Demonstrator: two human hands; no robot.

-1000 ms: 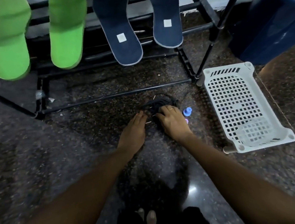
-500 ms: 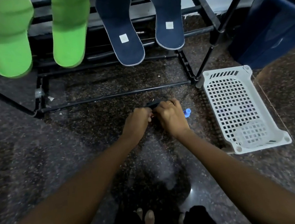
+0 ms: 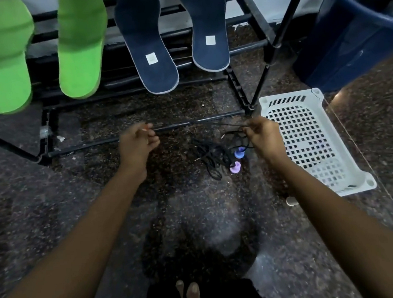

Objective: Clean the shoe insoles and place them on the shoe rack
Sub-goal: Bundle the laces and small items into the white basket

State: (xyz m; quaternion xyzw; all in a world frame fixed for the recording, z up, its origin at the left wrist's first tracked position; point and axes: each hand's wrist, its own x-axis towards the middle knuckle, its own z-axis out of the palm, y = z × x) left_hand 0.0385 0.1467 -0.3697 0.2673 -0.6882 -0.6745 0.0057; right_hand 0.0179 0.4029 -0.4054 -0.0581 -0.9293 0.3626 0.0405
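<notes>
Pinching one end of a thin black lace [image 3: 233, 133], the left hand [image 3: 138, 145] hovered just above the dark speckled floor [image 3: 53, 209], fingers curled and the lace's pale tip poking out at the fingertips. Over on the other side, the right hand [image 3: 263, 134] had its fingers closed on the same lace further along, a loop dangling beneath it. Between the two hands and a little nearer the person, a tangle of black laces [image 3: 211, 158] lay on the floor, touching a small blue piece [image 3: 239, 152] and a small purple one [image 3: 235, 168]. And the insoles? Well apart from both hands, up on the black shoe rack [image 3: 246, 19]: two green insoles [image 3: 2, 59] on the left side, two navy insoles [image 3: 148, 41] to their right, heels hanging over the front rail. A white perforated basket [image 3: 308, 139] sat on the floor just beside the right hand, a big blue bin [image 3: 347, 40] beyond it.
</notes>
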